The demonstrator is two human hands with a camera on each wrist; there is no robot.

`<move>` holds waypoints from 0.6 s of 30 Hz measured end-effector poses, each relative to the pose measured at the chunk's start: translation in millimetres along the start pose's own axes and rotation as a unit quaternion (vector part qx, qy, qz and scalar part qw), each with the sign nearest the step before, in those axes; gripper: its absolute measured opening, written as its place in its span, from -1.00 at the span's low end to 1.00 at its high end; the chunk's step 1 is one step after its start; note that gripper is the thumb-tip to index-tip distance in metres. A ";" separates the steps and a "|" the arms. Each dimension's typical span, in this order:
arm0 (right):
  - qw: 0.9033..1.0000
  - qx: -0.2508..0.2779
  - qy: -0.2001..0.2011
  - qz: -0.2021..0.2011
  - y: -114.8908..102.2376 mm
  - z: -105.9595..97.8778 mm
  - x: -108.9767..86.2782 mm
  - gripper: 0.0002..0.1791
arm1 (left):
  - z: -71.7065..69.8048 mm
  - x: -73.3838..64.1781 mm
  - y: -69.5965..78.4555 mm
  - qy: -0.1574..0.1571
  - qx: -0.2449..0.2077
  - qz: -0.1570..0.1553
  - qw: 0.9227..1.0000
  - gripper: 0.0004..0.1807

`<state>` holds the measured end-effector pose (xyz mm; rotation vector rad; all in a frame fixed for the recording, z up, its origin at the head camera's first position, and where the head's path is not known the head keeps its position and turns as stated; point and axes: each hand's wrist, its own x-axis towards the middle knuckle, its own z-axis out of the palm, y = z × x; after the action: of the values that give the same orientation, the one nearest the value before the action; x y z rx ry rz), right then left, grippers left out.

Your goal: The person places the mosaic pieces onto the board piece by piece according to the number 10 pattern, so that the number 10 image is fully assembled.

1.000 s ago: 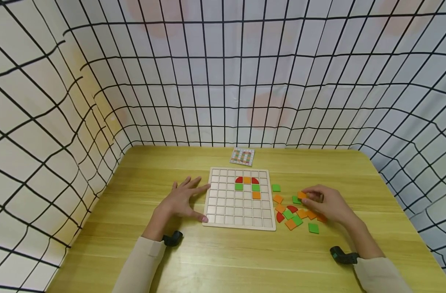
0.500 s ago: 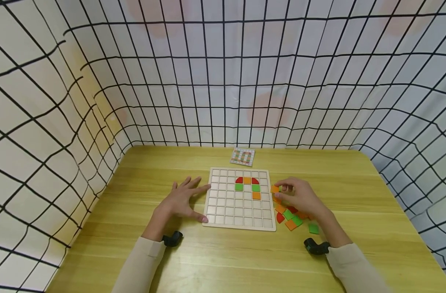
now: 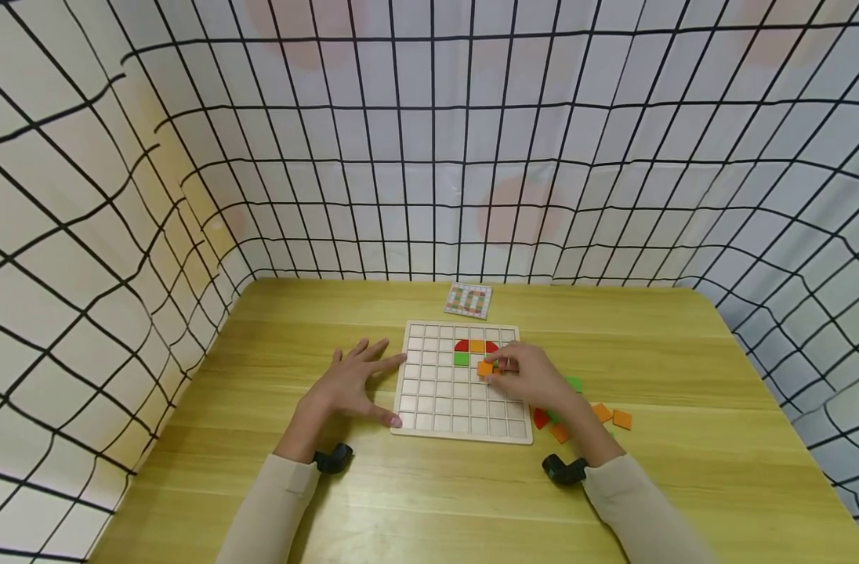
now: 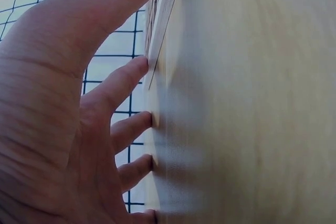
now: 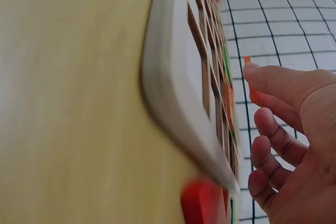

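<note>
Fingertips (image 5: 256,73) of the right hand (image 3: 531,380) are pinching an orange square tile (image 3: 484,368) and holding it just above the wooden grid board (image 3: 429,415), with a little gap showing in the right wrist view. The left hand (image 3: 352,384) is gripping nothing; its fingers are spreading wide, with the thumb and pointing finger touching the left edge of the board and the others resting on the table (image 3: 401,501). On the board, a red quarter-circle tile (image 3: 461,345), an orange square (image 3: 477,346) and another red quarter-circle (image 3: 491,346) are making a row, and a green square (image 3: 461,359) is sitting just below the first red one. The right hand is partly covering more tiles there. Loose red, green and orange tiles (image 3: 621,420) are lying on the table to the right of the board, some of them hiding under the right arm. A small picture card (image 3: 469,301) is lying just past the board's far edge. Behind the table, a black net (image 3: 433,107) is hanging.
</note>
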<state>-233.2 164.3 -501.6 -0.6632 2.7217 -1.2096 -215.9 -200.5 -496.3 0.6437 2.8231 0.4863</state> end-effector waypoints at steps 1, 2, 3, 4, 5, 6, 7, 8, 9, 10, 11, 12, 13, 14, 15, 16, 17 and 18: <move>1.000 -0.001 -0.002 -0.003 -1.1 3.2 2.6 -0.71 | 0.0 0.0 -0.6 -0.001 0.002 -0.002 1.000 0.29; 1.000 -0.001 -0.004 -0.005 -2.7 6.2 5.0 -0.71 | 0.1 0.0 -1.0 -0.002 0.003 -0.003 1.000 0.29; 1.000 0.000 -0.007 -0.008 -4.7 8.8 7.1 -0.71 | -0.1 -0.1 -1.1 -0.003 0.003 -0.003 1.000 0.29; 1.000 -0.001 -0.009 -0.009 -6.5 11.2 9.1 -0.71 | -0.1 -0.2 -1.3 -0.004 0.001 -0.003 1.000 0.29; 1.000 -0.003 -0.012 -0.011 -8.1 13.6 10.8 -0.71 | -0.3 -0.4 -1.1 -0.004 0.001 -0.004 1.000 0.29; 1.000 -0.004 -0.015 -0.013 -9.7 15.7 12.3 -0.71 | -0.3 -0.6 -1.0 -0.005 0.001 -0.003 1.000 0.29; 1.000 -0.006 -0.016 -0.014 -10.6 17.9 13.9 -0.71 | -0.5 -0.9 -0.7 -0.004 0.000 -0.003 1.000 0.29; 1.000 -0.008 -0.018 -0.015 -12.1 19.5 14.9 -0.71 | -0.7 -1.0 -0.4 -0.004 -0.001 -0.002 1.000 0.28; 1.000 -0.008 -0.019 -0.015 -13.2 21.2 15.8 -0.70 | -0.9 -1.1 -0.1 -0.003 -0.002 0.000 1.000 0.28; 1.000 -0.010 -0.019 -0.015 -14.1 22.6 16.5 -0.70 | -1.2 -1.1 0.1 -0.002 -0.001 0.001 1.000 0.27; 1.000 -0.011 -0.019 -0.015 -15.1 23.8 17.1 -0.70 | -1.6 -1.3 0.4 -0.001 0.000 0.002 1.000 0.27; 1.000 -0.011 -0.019 -0.014 -16.0 24.8 17.4 -0.70 | -2.1 -1.3 0.5 -0.002 0.001 0.002 1.000 0.27; 1.000 -0.011 -0.017 -0.015 -16.7 25.7 17.7 -0.70 | -2.6 -1.4 0.6 -0.001 0.003 0.002 1.000 0.26; 1.000 -0.011 -0.016 -0.015 -17.4 26.4 17.9 -0.70 | -3.1 -1.5 0.7 -0.001 0.006 0.002 1.000 0.26; 1.000 -0.012 -0.015 -0.013 -17.9 27.2 18.3 -0.71 | -3.6 -1.7 0.8 -0.002 0.010 0.002 1.000 0.26; 1.000 -0.015 -0.013 -0.011 -18.4 27.3 18.1 -0.71 | -4.1 -1.6 1.5 -0.003 0.014 0.002 1.000 0.26; 1.000 -0.016 -0.012 -0.009 -18.7 27.4 18.1 -0.71 | -4.7 -1.5 2.2 -0.004 0.017 0.002 1.000 0.26; 1.000 -0.018 -0.012 -0.008 -18.9 27.5 18.1 -0.71 | -5.3 -1.5 3.0 -0.005 0.020 0.003 1.000 0.26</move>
<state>-235.9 126.6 -505.0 -0.6990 2.7299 -1.1502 -214.9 -200.1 -490.1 0.6595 2.8287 0.4266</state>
